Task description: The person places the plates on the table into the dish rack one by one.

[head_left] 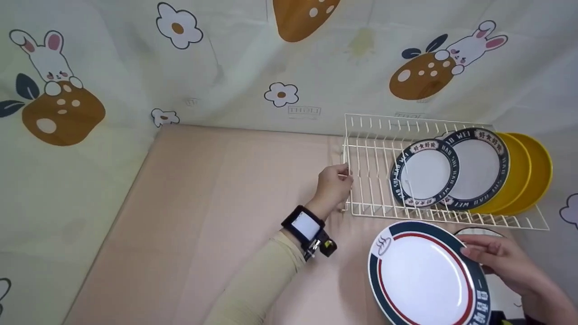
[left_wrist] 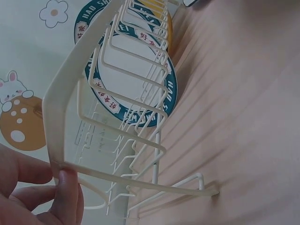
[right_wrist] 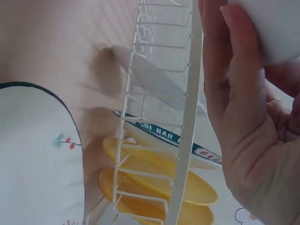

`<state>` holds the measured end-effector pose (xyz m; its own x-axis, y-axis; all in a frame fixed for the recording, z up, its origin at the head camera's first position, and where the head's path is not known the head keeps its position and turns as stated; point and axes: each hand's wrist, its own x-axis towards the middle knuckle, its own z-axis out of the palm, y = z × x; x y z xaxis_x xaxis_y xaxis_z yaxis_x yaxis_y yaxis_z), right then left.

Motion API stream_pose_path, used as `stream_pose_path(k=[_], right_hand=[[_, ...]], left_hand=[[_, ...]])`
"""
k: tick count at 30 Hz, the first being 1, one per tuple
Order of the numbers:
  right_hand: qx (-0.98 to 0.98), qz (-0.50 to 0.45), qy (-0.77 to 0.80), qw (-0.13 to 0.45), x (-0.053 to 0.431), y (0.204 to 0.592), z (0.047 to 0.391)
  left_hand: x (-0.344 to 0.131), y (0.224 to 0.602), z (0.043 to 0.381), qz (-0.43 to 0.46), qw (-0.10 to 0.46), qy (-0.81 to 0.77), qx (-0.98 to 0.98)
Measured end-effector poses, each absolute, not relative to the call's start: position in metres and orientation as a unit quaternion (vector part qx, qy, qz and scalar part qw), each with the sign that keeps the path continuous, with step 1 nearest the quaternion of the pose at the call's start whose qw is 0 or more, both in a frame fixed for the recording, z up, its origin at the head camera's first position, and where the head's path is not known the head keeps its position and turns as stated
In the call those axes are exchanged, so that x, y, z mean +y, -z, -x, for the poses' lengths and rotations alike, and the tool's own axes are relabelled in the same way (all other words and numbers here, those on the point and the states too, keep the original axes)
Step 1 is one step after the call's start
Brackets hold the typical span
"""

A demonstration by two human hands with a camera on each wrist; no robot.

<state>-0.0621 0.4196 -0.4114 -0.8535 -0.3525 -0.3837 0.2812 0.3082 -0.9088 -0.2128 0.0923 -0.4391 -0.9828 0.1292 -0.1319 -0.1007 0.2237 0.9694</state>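
My left hand [head_left: 333, 187] pinches the left end of a cream wire dish rack [head_left: 370, 210]; the left wrist view shows thumb and fingers on its frame [left_wrist: 55, 126]. In my right hand [head_left: 505, 259] is a white plate [head_left: 424, 275] with a dark blue rim and a red ring, gripped at its right edge in front of the rack. Standing tilted in the rack are a small blue-rimmed plate [head_left: 424, 174], a larger matching plate [head_left: 478, 167] behind it, and two yellow plates [head_left: 537, 176] at the right.
Partly hidden under my right hand, another white piece with a dark edge [right_wrist: 42, 140] lies on the pinkish tabletop [head_left: 203, 203]. A patterned sheet [head_left: 226, 67] with rabbits and flowers rises behind the table and along its left side.
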Motion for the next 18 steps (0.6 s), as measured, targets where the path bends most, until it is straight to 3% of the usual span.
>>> stream_pose_path(k=[18], right_hand=[[0.881,-0.073,0.459,0.092,0.418,0.353,0.109]], left_hand=[[0.093,0.440,0.214,-0.020,0.075,-0.611,0.788]])
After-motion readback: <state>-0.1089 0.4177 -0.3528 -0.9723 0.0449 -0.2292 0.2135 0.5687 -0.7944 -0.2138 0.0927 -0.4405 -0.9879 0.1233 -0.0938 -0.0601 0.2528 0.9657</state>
